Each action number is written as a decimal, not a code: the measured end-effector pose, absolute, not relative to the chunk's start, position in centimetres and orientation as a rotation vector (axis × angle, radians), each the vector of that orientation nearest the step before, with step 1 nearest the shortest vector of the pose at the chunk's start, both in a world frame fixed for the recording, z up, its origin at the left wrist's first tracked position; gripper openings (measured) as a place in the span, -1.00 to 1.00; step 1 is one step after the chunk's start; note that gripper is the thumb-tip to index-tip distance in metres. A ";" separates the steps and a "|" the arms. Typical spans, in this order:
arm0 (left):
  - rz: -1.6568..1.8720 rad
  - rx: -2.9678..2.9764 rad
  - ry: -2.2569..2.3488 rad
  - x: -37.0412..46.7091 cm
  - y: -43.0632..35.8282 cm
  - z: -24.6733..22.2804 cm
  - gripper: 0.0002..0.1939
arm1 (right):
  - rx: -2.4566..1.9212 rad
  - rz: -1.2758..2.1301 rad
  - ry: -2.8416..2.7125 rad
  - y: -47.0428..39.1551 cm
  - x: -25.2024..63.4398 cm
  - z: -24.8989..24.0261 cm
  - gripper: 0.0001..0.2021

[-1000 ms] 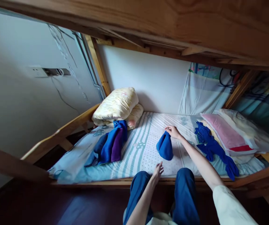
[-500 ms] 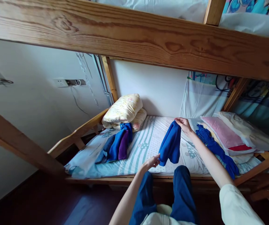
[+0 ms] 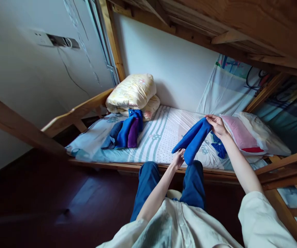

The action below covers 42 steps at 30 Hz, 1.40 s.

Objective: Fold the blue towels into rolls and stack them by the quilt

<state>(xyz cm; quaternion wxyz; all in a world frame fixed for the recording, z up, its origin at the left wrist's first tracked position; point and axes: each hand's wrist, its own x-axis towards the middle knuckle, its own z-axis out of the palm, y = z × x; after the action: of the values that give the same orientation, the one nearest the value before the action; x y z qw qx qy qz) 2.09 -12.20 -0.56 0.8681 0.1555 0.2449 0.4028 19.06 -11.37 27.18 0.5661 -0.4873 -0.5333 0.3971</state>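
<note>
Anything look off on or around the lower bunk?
A blue cloth lies crumpled near the pink pillow, unlike the cloths laid out by the quilt. A cable dangles loosely on the wall. I see no spill.

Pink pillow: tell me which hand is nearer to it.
Right. The right hand is just left of the pink pillow; the left hand is farther left, by the lower end of the held blue cloth.

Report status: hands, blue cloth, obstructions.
Right hand gripping blue cloth by top end. Left hand at lower end. Cloth above bed; no obstruction seen between hands.
</note>
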 end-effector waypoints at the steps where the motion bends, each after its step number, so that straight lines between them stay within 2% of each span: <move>1: 0.867 0.330 0.482 2.4 -12.1 -0.2 -0.59 | -1.156 0.913 -1.251 -11.8 19.6 27.3 -0.56; 8: 0.932 0.428 0.562 2.3 -11.8 1.7 -0.65 | -1.288 0.776 -1.196 -14.5 23.4 26.0 -0.55; 17: 1.075 0.544 0.583 -6.1 -7.5 7.3 -0.57 | -1.324 0.625 -1.046 -16.7 25.5 21.5 -0.54; 19: 1.071 0.645 0.482 -7.2 -8.1 8.4 -0.47 | -1.309 0.624 -1.009 -16.9 25.0 20.7 -0.56; 23: 1.082 0.807 0.457 -6.8 -10.7 7.9 -0.09 | -1.295 0.653 -0.952 -17.3 24.0 19.9 -0.54; 26: 1.076 0.838 0.671 -5.8 -11.6 6.3 0.00 | -1.288 0.680 -0.920 -17.6 23.6 19.8 -0.50; 32: 1.295 0.776 0.768 -6.1 -8.4 8.0 -0.12 | -1.251 0.707 -0.899 -18.8 23.5 19.7 -0.51; 38: 1.130 0.935 0.722 -6.3 -9.1 8.9 -0.18 | -1.198 0.784 -0.837 -19.6 23.0 19.0 -0.49; 42: 1.205 0.975 0.756 -7.0 -9.4 9.5 -0.35 | -1.206 0.799 -0.831 -20.1 22.9 18.7 -0.50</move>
<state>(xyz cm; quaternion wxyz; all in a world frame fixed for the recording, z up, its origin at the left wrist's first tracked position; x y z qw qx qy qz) -7.02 -9.42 9.50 0.6507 0.4294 0.3331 0.5304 22.91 -20.07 18.74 0.6717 -0.5356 -0.3691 0.3545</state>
